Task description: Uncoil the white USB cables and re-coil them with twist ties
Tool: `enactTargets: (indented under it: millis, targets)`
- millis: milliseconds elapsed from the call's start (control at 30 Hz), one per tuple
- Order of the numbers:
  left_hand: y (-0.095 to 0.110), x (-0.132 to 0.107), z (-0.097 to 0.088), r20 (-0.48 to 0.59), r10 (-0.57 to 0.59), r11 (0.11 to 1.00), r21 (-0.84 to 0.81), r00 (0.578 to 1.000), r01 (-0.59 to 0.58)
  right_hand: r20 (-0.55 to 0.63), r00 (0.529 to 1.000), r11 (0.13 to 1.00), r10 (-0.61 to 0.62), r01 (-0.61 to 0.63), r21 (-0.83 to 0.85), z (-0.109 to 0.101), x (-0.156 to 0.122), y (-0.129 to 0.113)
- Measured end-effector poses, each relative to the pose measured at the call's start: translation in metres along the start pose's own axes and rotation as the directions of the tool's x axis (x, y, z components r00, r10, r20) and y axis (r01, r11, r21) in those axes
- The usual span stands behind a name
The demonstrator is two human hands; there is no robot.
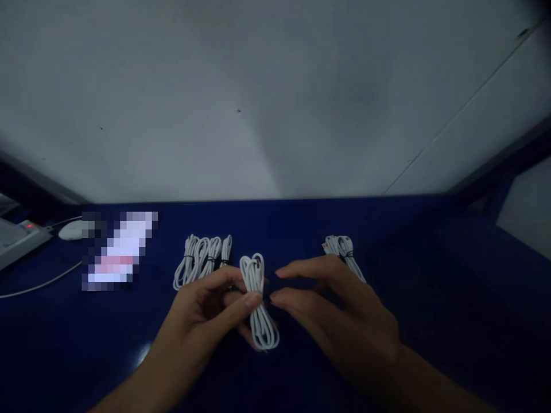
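My left hand [206, 312] is closed on a coiled white cable [257, 304], pinching its middle between thumb and fingers above the dark blue table [387, 241]. My right hand [340, 312] hovers just to the right of the coil, its fingers stretched out and apart, fingertips close to the cable; I cannot tell if they touch it. Behind my left hand lies a row of several bundled white cables [202, 259], each tied with a dark band. Another bundled white cable [344, 255] lies behind my right hand, partly hidden by its fingers.
At the far left edge sits a power strip [19, 238] with a red light, a white mouse [72, 230] and a thin white cord [41, 284]. A blurred-out patch [118, 249] lies beside them. A pale wall [258, 103] rises behind the table.
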State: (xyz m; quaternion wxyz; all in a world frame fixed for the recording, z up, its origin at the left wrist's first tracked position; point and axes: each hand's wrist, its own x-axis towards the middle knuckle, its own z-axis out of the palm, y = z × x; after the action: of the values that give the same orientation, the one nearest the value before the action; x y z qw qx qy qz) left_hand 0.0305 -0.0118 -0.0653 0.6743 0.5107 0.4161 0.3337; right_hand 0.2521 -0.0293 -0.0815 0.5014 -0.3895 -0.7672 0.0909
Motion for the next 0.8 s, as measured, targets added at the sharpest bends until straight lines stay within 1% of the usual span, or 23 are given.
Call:
enactTargets:
  millis: [133, 200, 267, 333, 367, 400, 433, 500, 567, 600, 633, 667, 733, 800]
  targets:
    - [0.004, 0.001, 0.003, -0.013, -0.004, 1.0, 0.021, 1.0, 0.004, 0.041, 0.996, 0.994, -0.075, 0.071, 0.085, 0.002, 0.0, 0.004]
    - [0.005, 0.0, 0.004, -0.034, -0.013, 0.999, 0.036, 0.999, 0.014, 0.076, 0.994, 0.99, -0.084, 0.075, 0.12, 0.002, -0.001, 0.007]
    - [0.005, 0.0, 0.004, -0.039, -0.011, 0.998, 0.054, 0.999, 0.014, 0.111, 0.993, 0.985, -0.041, 0.021, 0.172, 0.002, -0.001, 0.008]
    - [0.004, -0.001, 0.003, -0.028, 0.001, 0.998, 0.069, 1.0, 0.001, 0.165, 0.984, 0.969, 0.061, -0.098, 0.225, 0.0, 0.002, 0.007]
    - [0.003, -0.001, 0.002, -0.019, 0.01, 0.997, 0.077, 1.0, -0.008, 0.203, 0.969, 0.951, 0.141, -0.19, 0.245, -0.002, 0.004, 0.006]
    - [0.002, -0.001, 0.002, -0.012, 0.018, 0.996, 0.087, 1.0, -0.017, 0.249, 0.94, 0.919, 0.232, -0.296, 0.262, -0.004, 0.006, 0.004]
    - [0.002, -0.001, 0.001, -0.008, 0.027, 0.995, 0.094, 1.0, -0.026, 0.298, 0.899, 0.872, 0.32, -0.403, 0.278, -0.006, 0.008, 0.002]
    - [0.002, -0.001, 0.0, 0.006, 0.044, 0.994, 0.098, 0.999, -0.044, 0.396, 0.795, 0.737, 0.46, -0.59, 0.33, -0.009, 0.012, 0.0]
    - [0.002, -0.001, 0.0, 0.031, 0.062, 0.994, 0.086, 0.998, -0.064, 0.484, 0.698, 0.586, 0.527, -0.711, 0.388, -0.012, 0.015, -0.001]
    - [0.002, -0.002, 0.0, 0.042, 0.07, 0.994, 0.08, 0.997, -0.073, 0.518, 0.669, 0.526, 0.534, -0.742, 0.416, -0.013, 0.016, 0.0]
    - [0.003, -0.002, 0.0, 0.05, 0.074, 0.994, 0.075, 0.996, -0.078, 0.54, 0.654, 0.483, 0.529, -0.756, 0.441, -0.013, 0.016, 0.001]
    - [0.003, -0.003, 0.0, 0.053, 0.075, 0.994, 0.071, 0.996, -0.079, 0.556, 0.651, 0.455, 0.517, -0.759, 0.465, -0.013, 0.017, 0.002]
    - [0.003, -0.004, 0.0, 0.056, 0.066, 0.996, 0.062, 0.996, -0.07, 0.579, 0.652, 0.415, 0.489, -0.758, 0.503, -0.012, 0.018, 0.004]
    - [0.003, -0.005, 0.0, 0.054, 0.058, 0.997, 0.047, 0.997, -0.06, 0.598, 0.642, 0.373, 0.48, -0.767, 0.523, -0.011, 0.018, 0.006]
